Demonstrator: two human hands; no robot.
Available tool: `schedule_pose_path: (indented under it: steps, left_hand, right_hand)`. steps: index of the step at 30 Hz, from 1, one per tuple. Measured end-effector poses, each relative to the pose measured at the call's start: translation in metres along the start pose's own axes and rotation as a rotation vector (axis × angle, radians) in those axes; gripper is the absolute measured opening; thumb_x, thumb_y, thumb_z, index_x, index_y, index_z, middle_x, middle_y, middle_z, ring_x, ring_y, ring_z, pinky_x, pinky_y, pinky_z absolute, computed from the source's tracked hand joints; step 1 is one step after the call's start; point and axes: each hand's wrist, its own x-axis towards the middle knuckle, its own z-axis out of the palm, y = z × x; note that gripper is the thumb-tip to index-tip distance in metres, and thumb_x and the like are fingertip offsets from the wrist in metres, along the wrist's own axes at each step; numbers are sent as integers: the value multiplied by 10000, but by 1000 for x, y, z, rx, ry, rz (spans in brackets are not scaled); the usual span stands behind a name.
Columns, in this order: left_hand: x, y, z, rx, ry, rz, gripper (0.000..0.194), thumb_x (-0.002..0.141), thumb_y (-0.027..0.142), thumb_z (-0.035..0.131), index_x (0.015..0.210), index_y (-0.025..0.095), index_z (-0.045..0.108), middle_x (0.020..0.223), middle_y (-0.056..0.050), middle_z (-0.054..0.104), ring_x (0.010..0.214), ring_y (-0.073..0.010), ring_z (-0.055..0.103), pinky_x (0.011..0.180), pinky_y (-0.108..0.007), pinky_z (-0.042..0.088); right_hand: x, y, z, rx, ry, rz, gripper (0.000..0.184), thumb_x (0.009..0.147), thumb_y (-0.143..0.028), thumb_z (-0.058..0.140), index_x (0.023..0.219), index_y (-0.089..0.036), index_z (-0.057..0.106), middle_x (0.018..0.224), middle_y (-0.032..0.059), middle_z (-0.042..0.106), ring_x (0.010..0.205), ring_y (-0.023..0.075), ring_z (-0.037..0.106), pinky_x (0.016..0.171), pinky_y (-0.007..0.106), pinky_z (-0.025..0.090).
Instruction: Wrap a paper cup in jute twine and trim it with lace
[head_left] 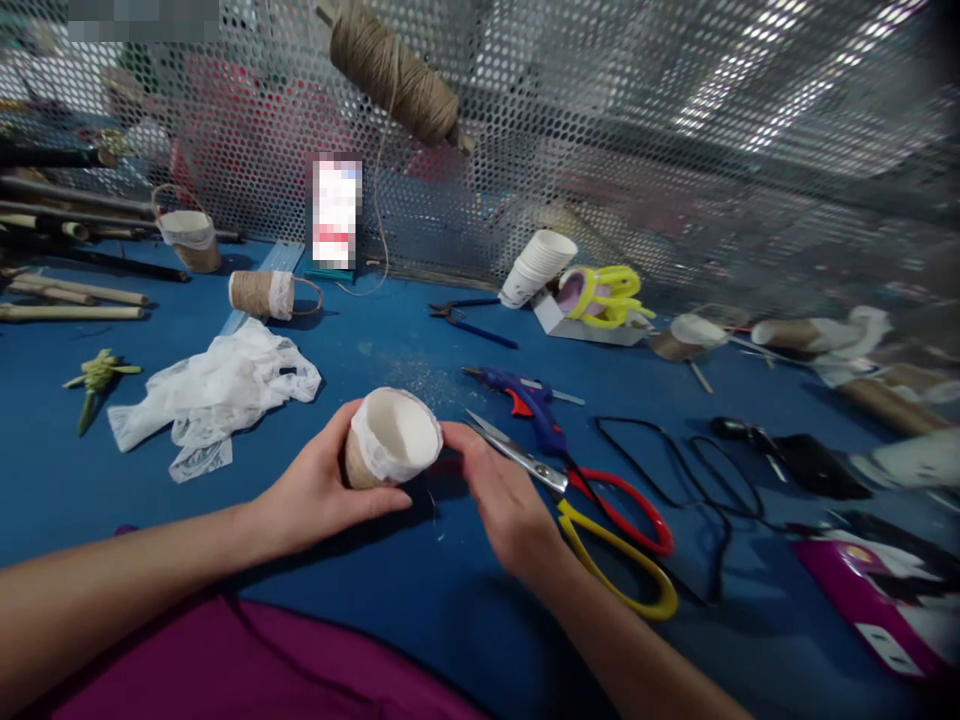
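Note:
My left hand (322,482) is wrapped round a paper cup (396,440) covered in brown twine, with white lace round its rim. The cup tilts so that its white inside shows. My right hand (504,490) has its fingers stretched out, the fingertips at the right side of the lace rim; its thumb is hidden. Right of that hand lie large scissors (551,475) with one red and one yellow handle, blades partly spread. A blue hot glue gun (529,400) lies just behind them. Crumpled white lace (232,385) is to the left.
A twine-wrapped cup with a handle (262,294) lies on its side; another (191,240) stands behind. Pliers (476,322), stacked paper cups (538,268) and a phone (334,212) are at the back. A twine spool (394,75) hangs on the mesh. A black cord (660,430) curls at right.

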Motion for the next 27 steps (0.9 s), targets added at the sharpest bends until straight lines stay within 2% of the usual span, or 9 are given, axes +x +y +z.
schedule_pose_path:
  steps: [1, 3, 6, 9, 11, 16, 22, 25, 27]
  left_hand:
    - [1, 1, 0, -60, -14, -60, 665, 628, 340, 732, 1177, 160, 403, 1150, -106, 559, 1059, -256, 520, 923, -372, 410]
    - [2, 3, -1, -193, -41, -163, 605, 664, 382, 699, 1152, 145, 433, 1129, -116, 576, 1019, -256, 542, 877, -366, 431]
    - [3, 1, -1, -337, -59, -222, 576, 688, 386, 687, 1155, 148, 447, 1146, -122, 574, 1012, -250, 550, 880, -364, 417]
    - [2, -2, 0, -409, -65, -234, 572, 698, 361, 691, 1169, 144, 448, 1165, -131, 563, 1029, -245, 541, 912, -369, 384]
    - [2, -2, 1, -461, -71, -256, 580, 695, 363, 696, 1166, 130, 452, 1152, -140, 564, 997, -236, 548, 888, -362, 389]
    - [2, 1, 4, -632, -112, -318, 560, 686, 365, 707, 1133, 117, 476, 1023, -111, 590, 822, -161, 561, 776, -300, 403]
    - [3, 5, 6, -736, -144, -359, 510, 678, 356, 717, 1076, 117, 505, 914, -75, 603, 792, -158, 565, 791, -318, 403]
    - [2, 6, 5, -721, -143, -353, 475, 686, 347, 711, 1059, 126, 517, 913, -69, 611, 845, -175, 570, 819, -323, 396]
    - [1, 6, 3, -705, -134, -356, 473, 680, 340, 717, 1058, 135, 520, 942, -71, 614, 872, -180, 568, 828, -318, 395]
  right_hand:
    - [-2, -2, 1, -51, -41, -43, 461, 886, -498, 321, 1111, -185, 573, 1192, 104, 564, 1128, 210, 497, 951, 360, 405]
    - [-7, -3, 2, -121, -85, -72, 489, 884, -489, 339, 1237, -187, 491, 1333, 109, 448, 1240, 225, 390, 1022, 395, 338]
    - [-10, -1, 3, -151, -83, -83, 516, 894, -474, 319, 1315, -188, 405, 1391, 116, 370, 1268, 237, 351, 1012, 425, 357]
    - [-12, 2, 4, -171, -112, -165, 513, 905, -432, 324, 1354, -185, 338, 1406, 125, 334, 1264, 233, 355, 971, 400, 411]
    - [-12, 2, 5, -213, -90, -231, 490, 914, -393, 319, 1364, -198, 314, 1395, 125, 338, 1257, 230, 360, 960, 401, 420]
    - [-13, -4, 7, -446, -35, -416, 510, 893, -371, 382, 1361, -181, 308, 1355, 146, 349, 1263, 269, 319, 1025, 489, 313]
    - [-14, -4, 11, -540, 0, -548, 519, 886, -393, 388, 1364, -209, 305, 1309, 154, 364, 1212, 292, 364, 939, 507, 394]
    - [-16, -8, 12, -544, -5, -607, 511, 865, -393, 439, 1314, -154, 389, 1281, 176, 408, 1196, 289, 387, 936, 488, 400]
    - [-14, -15, 9, -527, -60, -660, 467, 843, -383, 489, 1233, -127, 475, 1214, 173, 498, 1153, 268, 443, 937, 448, 410]
